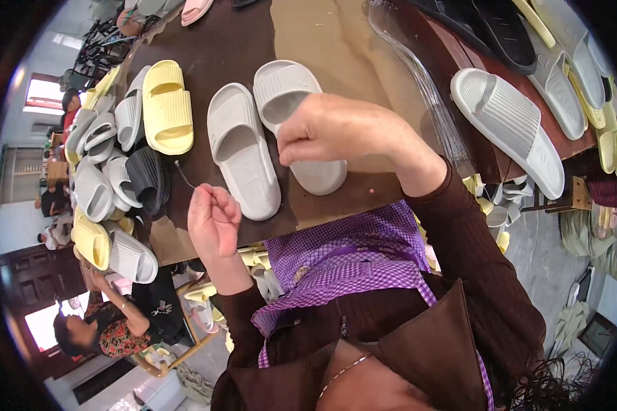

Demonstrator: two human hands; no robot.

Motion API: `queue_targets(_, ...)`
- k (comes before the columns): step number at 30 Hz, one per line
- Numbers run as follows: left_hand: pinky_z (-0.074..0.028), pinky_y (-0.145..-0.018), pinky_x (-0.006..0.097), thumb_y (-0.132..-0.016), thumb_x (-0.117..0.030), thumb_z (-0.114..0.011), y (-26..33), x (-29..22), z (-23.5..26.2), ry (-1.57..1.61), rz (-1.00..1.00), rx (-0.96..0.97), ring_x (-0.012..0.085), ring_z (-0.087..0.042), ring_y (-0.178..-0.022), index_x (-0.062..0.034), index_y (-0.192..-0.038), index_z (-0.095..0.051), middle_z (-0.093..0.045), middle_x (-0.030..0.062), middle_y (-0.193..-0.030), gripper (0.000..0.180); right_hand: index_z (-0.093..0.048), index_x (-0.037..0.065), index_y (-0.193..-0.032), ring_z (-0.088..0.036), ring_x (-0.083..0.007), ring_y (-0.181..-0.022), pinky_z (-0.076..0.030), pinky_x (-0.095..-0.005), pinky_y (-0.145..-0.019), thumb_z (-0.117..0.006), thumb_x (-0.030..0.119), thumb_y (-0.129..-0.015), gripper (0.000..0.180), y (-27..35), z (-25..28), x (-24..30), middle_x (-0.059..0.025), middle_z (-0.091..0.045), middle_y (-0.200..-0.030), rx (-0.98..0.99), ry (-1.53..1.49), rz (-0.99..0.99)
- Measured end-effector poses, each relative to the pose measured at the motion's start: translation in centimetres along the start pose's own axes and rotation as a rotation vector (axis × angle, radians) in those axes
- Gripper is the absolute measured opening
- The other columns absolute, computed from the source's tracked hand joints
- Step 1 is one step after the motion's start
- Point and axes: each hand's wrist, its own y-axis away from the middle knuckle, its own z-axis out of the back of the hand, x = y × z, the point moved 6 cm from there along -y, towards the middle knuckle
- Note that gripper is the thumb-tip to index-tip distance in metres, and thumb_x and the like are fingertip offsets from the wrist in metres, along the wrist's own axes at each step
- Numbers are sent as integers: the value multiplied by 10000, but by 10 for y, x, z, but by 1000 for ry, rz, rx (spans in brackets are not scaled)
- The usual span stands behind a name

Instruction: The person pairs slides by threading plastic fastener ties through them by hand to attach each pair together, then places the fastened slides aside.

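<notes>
Two light grey slide sandals lie side by side on the brown-covered table, toes pointing away from me. My right hand (pixel 329 130) is curled closed over the strap of the right grey slide (pixel 320 177); what its fingers hold, if anything, is hidden. To the left of the left grey slide (pixel 250 179), my left hand (pixel 214 218) pinches a thin grey strip (pixel 184 174), whose free end sticks up and away. A yellow slide (pixel 168 108) rests beyond my left hand, with a black slide (pixel 149 181) nearer to it.
Grey and yellow slides (pixel 136 255) crowd the table's left edge. At the right lie another grey slide (pixel 511 123) and black slides (pixel 504 34). Clear plastic wrap (pixel 418 61) runs along the table (pixel 233 34). Another person (pixel 120 322) works at the lower left.
</notes>
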Motion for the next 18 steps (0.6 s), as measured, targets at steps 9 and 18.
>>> queue_targets(9, -338, -394, 257, -932, -187, -440, 26, 31, -9, -19, 247, 112, 160, -444, -480, -50, -891, -516, -504, 85, -656, 161, -627, -7, -715, -574, -351, -670, -451, -410, -610, -578, 180, -735, 195, 8, -17, 1, -180, -589, -668, 214, 167, -9)
queue_targets(18, -340, -387, 256, -930, -189, -450, 30, 35, -1, -8, 271, 110, 165, -454, -472, -47, -887, -510, -506, 93, -648, 160, -601, 9, -671, -579, -322, -635, -448, -389, -565, -591, 199, -754, 208, 26, -9, 35, -139, -588, -630, 153, 280, 183)
